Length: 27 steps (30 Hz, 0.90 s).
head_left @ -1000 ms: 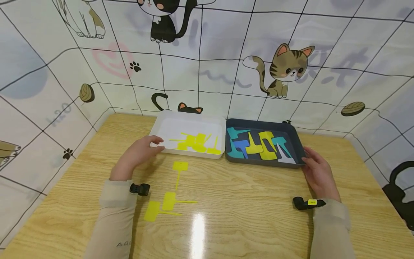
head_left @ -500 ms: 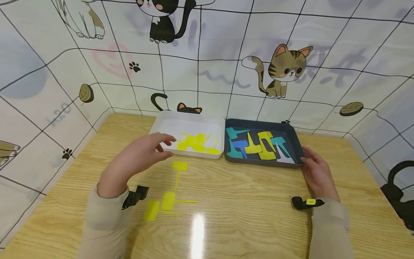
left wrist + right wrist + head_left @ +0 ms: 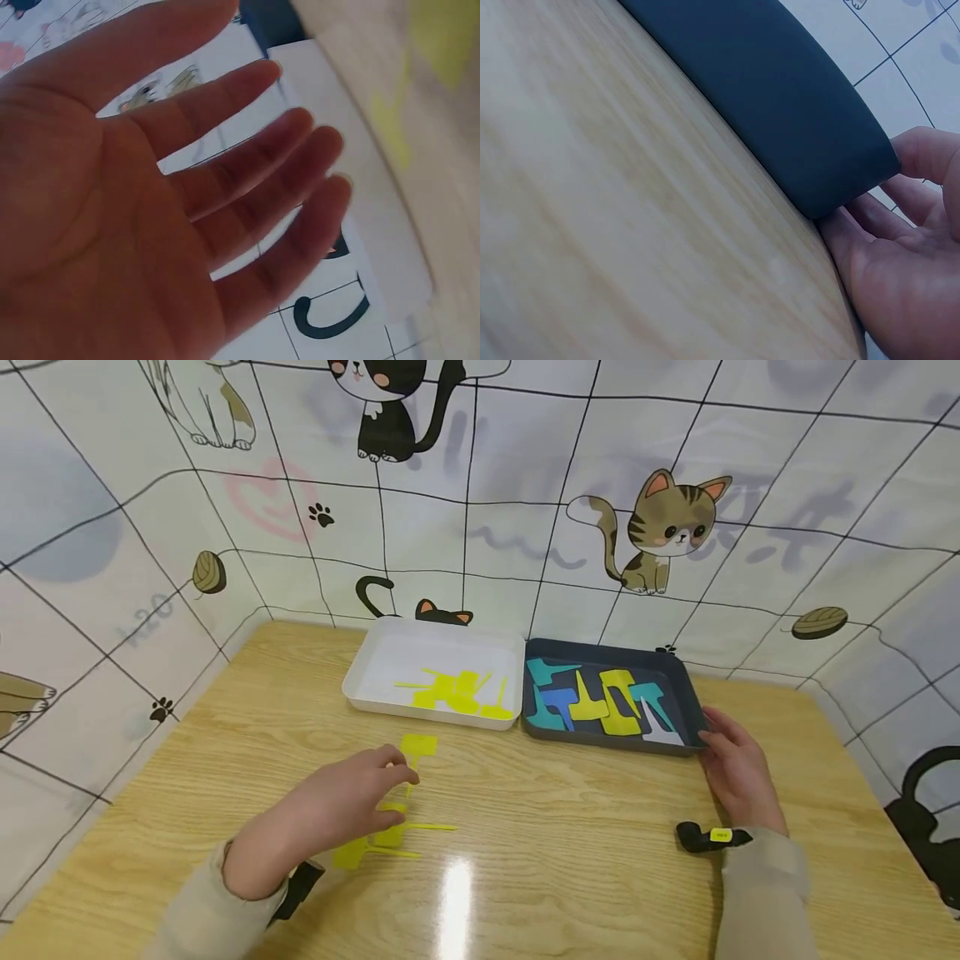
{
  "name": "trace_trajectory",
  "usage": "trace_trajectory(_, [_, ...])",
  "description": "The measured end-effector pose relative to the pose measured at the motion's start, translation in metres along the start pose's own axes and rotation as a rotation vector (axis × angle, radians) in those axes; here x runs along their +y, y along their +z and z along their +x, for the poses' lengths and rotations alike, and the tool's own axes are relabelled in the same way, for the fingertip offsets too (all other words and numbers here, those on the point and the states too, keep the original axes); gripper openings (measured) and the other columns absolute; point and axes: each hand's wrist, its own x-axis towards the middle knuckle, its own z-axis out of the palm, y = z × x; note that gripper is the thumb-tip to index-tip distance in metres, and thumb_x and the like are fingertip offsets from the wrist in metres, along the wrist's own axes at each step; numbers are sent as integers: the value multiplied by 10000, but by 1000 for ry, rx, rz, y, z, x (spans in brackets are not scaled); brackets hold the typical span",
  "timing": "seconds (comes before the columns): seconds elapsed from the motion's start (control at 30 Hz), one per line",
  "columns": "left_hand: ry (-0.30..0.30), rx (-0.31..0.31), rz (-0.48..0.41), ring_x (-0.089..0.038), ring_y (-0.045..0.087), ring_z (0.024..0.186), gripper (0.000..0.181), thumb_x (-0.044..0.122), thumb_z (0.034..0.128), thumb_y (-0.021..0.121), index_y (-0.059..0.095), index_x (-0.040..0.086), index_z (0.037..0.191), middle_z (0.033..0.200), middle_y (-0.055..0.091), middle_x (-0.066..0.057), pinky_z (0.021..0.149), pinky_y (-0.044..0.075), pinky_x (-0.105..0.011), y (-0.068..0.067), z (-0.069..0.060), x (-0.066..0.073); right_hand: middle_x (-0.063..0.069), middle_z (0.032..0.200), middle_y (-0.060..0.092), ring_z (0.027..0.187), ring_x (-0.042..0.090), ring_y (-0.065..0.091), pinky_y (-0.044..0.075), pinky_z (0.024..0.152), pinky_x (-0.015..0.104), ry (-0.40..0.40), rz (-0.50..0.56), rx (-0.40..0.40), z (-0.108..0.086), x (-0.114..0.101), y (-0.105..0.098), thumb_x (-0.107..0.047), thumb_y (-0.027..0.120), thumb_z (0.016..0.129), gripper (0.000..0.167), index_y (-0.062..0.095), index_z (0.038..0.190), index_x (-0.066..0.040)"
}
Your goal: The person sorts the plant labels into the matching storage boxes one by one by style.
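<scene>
My left hand (image 3: pixel 337 802) hovers over the near left of the table, fingers spread and loosely bent. In the left wrist view its palm and fingers (image 3: pixel 247 176) hold nothing. Under and beside it lie yellow T-shaped plant labels: a far one (image 3: pixel 419 744), a middle one (image 3: pixel 390 837) and a near one (image 3: pixel 349 854), all partly covered or close to the hand. My right hand (image 3: pixel 742 777) grips the near right corner of the dark grey tray (image 3: pixel 600 742), thumb at the rim and fingers along the outer side. The right wrist view shows the tray wall (image 3: pixel 780 112) between table and thumb.
A white tray (image 3: pixel 431 717) with several yellow labels (image 3: pixel 465 683) stands left of the dark one, touching it. The dark tray holds several teal, blue, yellow and white labels (image 3: pixel 588 706). A cat-print sheet (image 3: pixel 495 535) rises behind the wooden table (image 3: pixel 570 860).
My left hand has moved from the white tray's near left corner, along its front, then down and back over the loose yellow labels. My right hand stays at the dark tray's corner.
</scene>
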Motion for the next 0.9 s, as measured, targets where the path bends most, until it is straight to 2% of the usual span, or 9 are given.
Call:
trace_trajectory(0.2, [-107, -60, 106, -173, 517, 890, 405, 290, 712, 743, 624, 104, 1052, 1010, 526, 3, 615, 466, -283, 22, -17, -6, 72, 1427, 171, 1268, 152, 251, 279, 990, 197, 5, -15, -2, -4, 3, 1, -59, 518, 896, 576, 258, 1410, -77])
trace_trajectory(0.33, [-154, -74, 112, -209, 513, 913, 449, 309, 674, 769, 615, 90, 1035, 1023, 522, -12, 635, 472, -328, 35, -28, -8, 94, 1412, 198, 1249, 143, 297, 353, 928, 164, -20, -15, -26, -2, 1, 1, -34, 506, 898, 556, 272, 1402, -60])
trace_trajectory(0.4, [-184, -62, 130, -209, 504, 927, 462, 292, 670, 775, 606, 101, 1055, 1046, 509, -10, 622, 466, -329, 40, -33, -10, 95, 1409, 201, 1250, 143, 296, 358, 924, 164, -25, 5, -40, 0, 1, 2, -18, 500, 897, 556, 270, 1402, -53])
trace_trajectory(0.53, [-212, -34, 166, -196, 493, 882, 454, 232, 664, 780, 594, 99, 1057, 1016, 496, -15, 560, 438, -286, 44, -42, -14, 83, 1411, 201, 1255, 145, 285, 351, 933, 173, -16, 14, -35, 0, 0, 2, -15, 508, 892, 570, 262, 1404, -53])
trace_trajectory(0.67, [-215, -27, 166, -174, 476, 804, 432, 216, 665, 779, 584, 80, 1026, 948, 486, -13, 510, 402, -260, 45, -49, -17, 72, 1416, 192, 1255, 136, 284, 341, 938, 169, -6, 1, -15, -2, -1, 2, -27, 504, 897, 574, 249, 1410, -59])
trace_trajectory(0.9, [-216, -28, 175, -146, 465, 763, 361, 205, 678, 767, 576, 102, 966, 903, 474, 12, 481, 384, -256, 44, -51, -21, 69, 1422, 180, 1276, 154, 249, 322, 952, 179, -4, -1, -14, -3, -1, 1, -34, 505, 898, 570, 256, 1410, -72])
